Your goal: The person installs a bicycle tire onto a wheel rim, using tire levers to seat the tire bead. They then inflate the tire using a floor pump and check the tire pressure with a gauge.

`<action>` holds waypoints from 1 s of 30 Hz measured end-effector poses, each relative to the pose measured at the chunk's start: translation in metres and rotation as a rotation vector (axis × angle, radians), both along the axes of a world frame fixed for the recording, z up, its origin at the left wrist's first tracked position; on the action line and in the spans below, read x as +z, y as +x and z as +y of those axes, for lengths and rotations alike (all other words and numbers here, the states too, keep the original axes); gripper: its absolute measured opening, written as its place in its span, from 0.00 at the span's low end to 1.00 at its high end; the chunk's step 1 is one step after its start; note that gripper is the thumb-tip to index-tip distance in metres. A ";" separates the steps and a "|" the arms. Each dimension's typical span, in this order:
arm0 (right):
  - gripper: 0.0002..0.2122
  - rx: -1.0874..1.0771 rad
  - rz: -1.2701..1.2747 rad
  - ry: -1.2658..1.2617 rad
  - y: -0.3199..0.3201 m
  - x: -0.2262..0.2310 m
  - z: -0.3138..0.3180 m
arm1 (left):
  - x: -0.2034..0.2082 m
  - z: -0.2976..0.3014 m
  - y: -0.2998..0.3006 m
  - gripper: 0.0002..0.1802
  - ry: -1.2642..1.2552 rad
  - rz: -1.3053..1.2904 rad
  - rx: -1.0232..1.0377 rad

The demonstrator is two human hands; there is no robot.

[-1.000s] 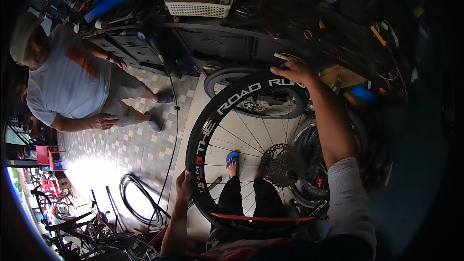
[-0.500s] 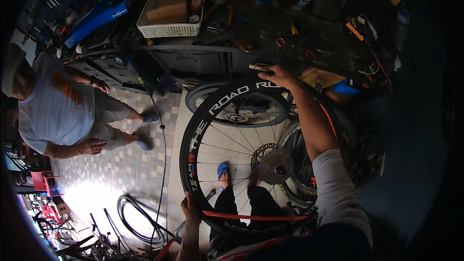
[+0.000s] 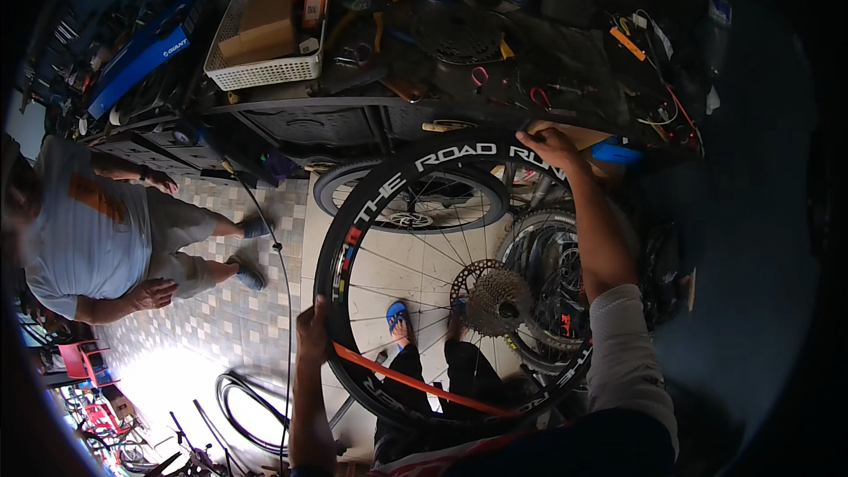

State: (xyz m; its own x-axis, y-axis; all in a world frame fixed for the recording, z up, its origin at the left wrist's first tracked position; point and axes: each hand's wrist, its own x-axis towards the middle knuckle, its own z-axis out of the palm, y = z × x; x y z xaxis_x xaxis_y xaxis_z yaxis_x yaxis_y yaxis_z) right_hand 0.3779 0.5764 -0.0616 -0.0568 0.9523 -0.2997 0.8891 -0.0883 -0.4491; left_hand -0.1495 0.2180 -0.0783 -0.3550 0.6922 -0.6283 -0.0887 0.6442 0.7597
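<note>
A large bicycle wheel [image 3: 336, 252] with a deep black rim and white lettering stands tilted between my hands. At its hub are a silver sprocket cassette [image 3: 499, 299] and a disc brake rotor [image 3: 462, 284]. My right hand [image 3: 549, 147] is closed on the rim at the far side. Around the left edge of the rim closes my left hand [image 3: 311, 329], thumb upward; its other fingers are partly hidden. A flat orange strip [image 3: 415, 379] runs straight across the wheel's near part, starting close to my left hand. My feet and legs show through the spokes.
Behind the wheel stands a dark workbench [image 3: 565, 57] with a white basket [image 3: 265, 78], tubs and tools. Another wheel [image 3: 327, 197] leans beneath it; more wheels [image 3: 552, 287] are at right. A person [image 3: 97, 221] stands at left. A hose [image 3: 279, 252] hangs near my left arm; black coils [image 3: 231, 415] lie on the floor.
The wheel has turned clockwise, its lettering moving toward the right. The orange strip slants more, and its stretch along the right rim no longer shows. My view has shifted slightly.
</note>
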 end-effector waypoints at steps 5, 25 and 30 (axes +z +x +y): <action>0.37 -0.126 -0.024 -0.139 0.049 -0.014 -0.032 | -0.023 0.025 -0.033 0.38 0.002 -0.284 -0.118; 0.39 -0.258 -0.053 -0.052 0.118 -0.022 -0.154 | -0.014 -0.215 0.093 0.10 -0.059 -0.432 0.378; 0.38 -0.768 0.263 0.055 0.097 -0.056 -0.319 | -0.005 -0.116 -0.008 0.12 0.035 0.205 0.027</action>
State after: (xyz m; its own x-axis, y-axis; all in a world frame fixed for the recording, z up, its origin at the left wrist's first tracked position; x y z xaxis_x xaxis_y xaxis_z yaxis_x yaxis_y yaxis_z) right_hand 0.4750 0.2576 -0.1174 0.5565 0.7671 -0.3191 0.4541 -0.6025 -0.6563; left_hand -0.1578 0.1020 -0.0833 -0.4916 0.7013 -0.5163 0.0539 0.6162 0.7857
